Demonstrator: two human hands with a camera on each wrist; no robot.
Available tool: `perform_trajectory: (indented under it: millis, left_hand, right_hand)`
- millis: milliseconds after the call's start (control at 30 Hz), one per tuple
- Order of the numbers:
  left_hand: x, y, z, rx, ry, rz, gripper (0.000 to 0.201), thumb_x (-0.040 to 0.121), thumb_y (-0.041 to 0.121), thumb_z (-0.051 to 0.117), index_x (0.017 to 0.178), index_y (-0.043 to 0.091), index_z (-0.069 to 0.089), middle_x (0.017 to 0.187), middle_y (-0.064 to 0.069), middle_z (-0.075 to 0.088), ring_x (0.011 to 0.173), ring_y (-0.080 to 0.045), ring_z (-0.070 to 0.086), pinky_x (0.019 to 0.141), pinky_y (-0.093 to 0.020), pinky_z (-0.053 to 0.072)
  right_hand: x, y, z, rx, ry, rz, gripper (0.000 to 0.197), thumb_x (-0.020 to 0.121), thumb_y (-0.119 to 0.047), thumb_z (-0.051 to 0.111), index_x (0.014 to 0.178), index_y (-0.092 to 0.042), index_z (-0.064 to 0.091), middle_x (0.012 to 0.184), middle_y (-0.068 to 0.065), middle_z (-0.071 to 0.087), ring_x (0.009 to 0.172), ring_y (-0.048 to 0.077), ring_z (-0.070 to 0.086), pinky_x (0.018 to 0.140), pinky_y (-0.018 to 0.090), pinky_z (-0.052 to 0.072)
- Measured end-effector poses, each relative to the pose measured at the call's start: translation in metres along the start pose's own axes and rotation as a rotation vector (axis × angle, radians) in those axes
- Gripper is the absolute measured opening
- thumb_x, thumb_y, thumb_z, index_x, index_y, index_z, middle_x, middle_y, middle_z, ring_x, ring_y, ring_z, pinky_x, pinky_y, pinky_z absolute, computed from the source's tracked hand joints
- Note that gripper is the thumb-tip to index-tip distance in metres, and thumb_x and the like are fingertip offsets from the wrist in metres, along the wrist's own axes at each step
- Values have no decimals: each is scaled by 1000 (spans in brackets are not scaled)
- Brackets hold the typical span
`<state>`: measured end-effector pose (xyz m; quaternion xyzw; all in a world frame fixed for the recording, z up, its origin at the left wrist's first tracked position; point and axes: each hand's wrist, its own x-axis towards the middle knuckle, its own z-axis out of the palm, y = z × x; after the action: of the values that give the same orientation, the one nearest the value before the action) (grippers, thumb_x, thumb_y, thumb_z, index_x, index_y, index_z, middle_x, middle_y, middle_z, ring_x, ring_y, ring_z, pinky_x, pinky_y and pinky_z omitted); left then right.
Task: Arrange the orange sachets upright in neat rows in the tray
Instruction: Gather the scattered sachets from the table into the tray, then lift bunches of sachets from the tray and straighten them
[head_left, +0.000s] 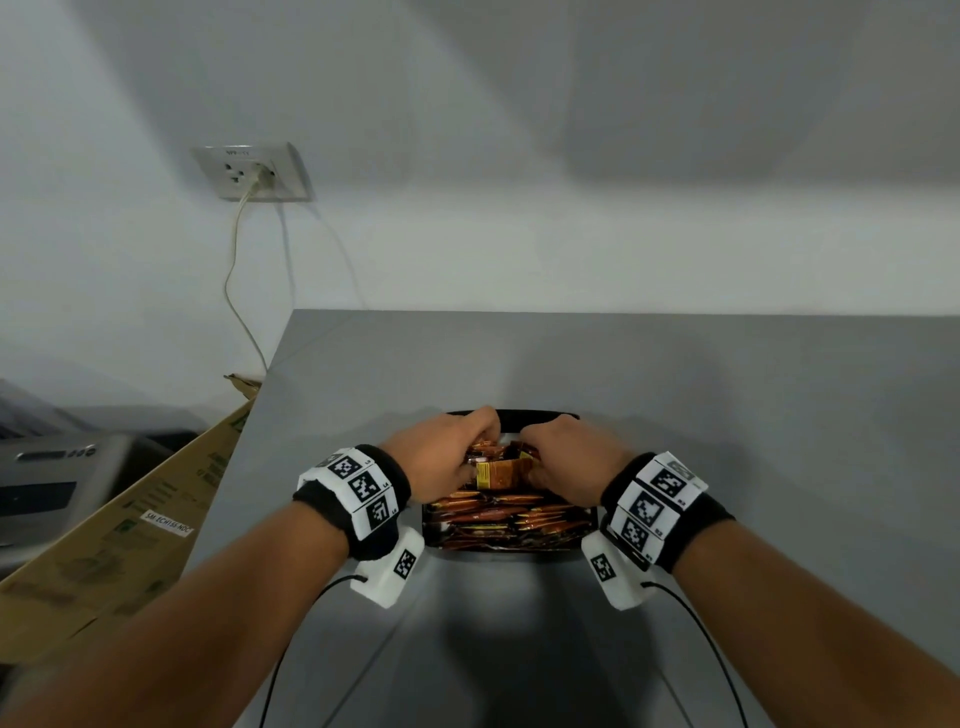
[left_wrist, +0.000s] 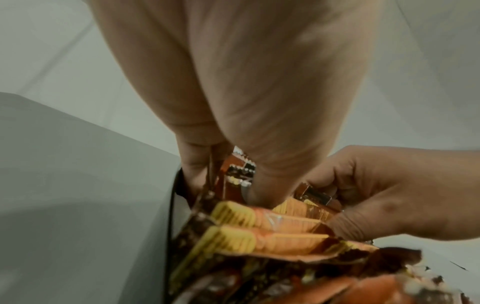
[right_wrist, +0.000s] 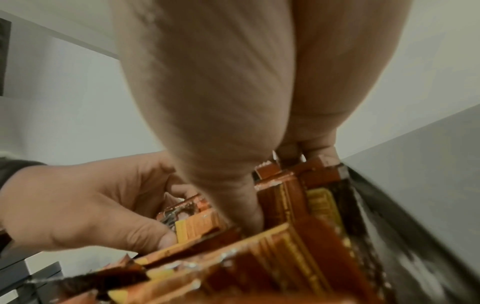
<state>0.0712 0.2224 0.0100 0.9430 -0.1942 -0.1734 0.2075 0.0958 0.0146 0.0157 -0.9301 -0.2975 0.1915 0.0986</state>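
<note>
Both hands deep in the tray. Left hand (head_left: 448, 451) has fingers curled down over the far-left part of the stack, thumb and fingers pinching a bunch of glossy orange-and-brown foil sachets (head_left: 501, 512); same grip seen in the left wrist view (left_wrist: 249, 115), thumb tip pushed into the pack tops. Right hand (head_left: 567, 457) mirrors it on the far-right part, fingers curled round the sachets, thumb (right_wrist: 246, 207) wedged between upright packs in the right wrist view. Between the two hands one sachet stands up with a yellow edge strip. Sachets sit in the shallow black rectangular tray (head_left: 540, 414), near part filled with packs on edge in loose, tilted rows, not neat. Tray rests on the grey matte tabletop (head_left: 727, 395), near its front edge. Left of the table leans a brown cardboard box (head_left: 140, 530); a white wall socket (head_left: 254, 174) with a cream cable plugged in sits on the wall behind.
</note>
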Motion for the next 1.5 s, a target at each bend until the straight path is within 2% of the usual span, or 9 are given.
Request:
perform_trajectory:
  millis: [233,467,633,767,867,1067,1167,1333,1500]
  left_hand:
    - [5,2,-7,-139,124,-31,45,89,11,65,118,30,36,101,1,67,73,-14,64,61,-33,57]
    - [-1,9,-32,-662,435,-120,41,90,4,66,111,29,42,104,-5,72,77,-23,74,64,-44,62]
    - [-3,30,-35,-940,551,-165,29,97,6,56,115,27,48,116,-8,62,78,-17,71,74,-47,60]
    - [-7,46,-32,-931,583,-167,46,85,25,73,123,28,47,114,-4,59,88,-35,71,76,-53,60]
    - [-11,42,-28,-1093,653,-227,42,87,10,72,118,27,48,116,-9,59,84,-32,73,76,-55,60]
    - [-16,54,-18,-1212,659,-251,33,97,3,57,112,30,47,98,-12,65,74,-29,73,69,-48,61]
    - [-10,74,-13,-1356,619,-227,15,104,8,41,111,16,53,92,-16,68,76,-29,68,63,-40,59]
    - [-16,93,-7,-1585,519,-228,41,105,35,41,128,5,55,113,-20,69,95,-29,70,71,-39,58]
    - [-14,98,4,-1496,581,-230,26,99,11,54,123,15,45,111,-16,67,92,-26,69,73,-41,57]
  right_hand:
    - [2,4,-10,101,95,22,15,90,-17,61,105,-19,62,95,0,67,82,19,63,71,35,52]
    - [-4,7,-42,401,330,39,10,97,-20,61,104,-15,64,89,-3,64,73,4,58,57,10,41]
    - [-12,-2,-50,499,434,57,15,97,-26,61,104,-13,63,89,6,68,79,23,66,70,37,56]
    - [-18,-12,-43,551,488,64,11,97,-25,61,106,-18,64,87,-3,68,77,13,65,60,14,47]
    - [-26,-7,-44,569,514,110,13,97,-25,61,108,-20,65,93,-7,69,83,7,65,61,7,42]
    - [-38,-21,-51,1105,648,129,12,97,-26,62,106,-25,69,103,-5,75,93,13,73,90,43,59]
    - [-33,-40,-40,1113,656,167,16,97,-25,61,111,-20,66,105,-4,72,95,15,71,88,42,59]
    - [-35,-55,-28,996,677,205,14,101,-25,52,100,-24,66,94,-7,70,84,3,68,72,19,55]
    - [-43,-58,-20,1145,551,203,24,104,-27,45,100,-29,69,100,-4,74,94,12,71,92,42,57]
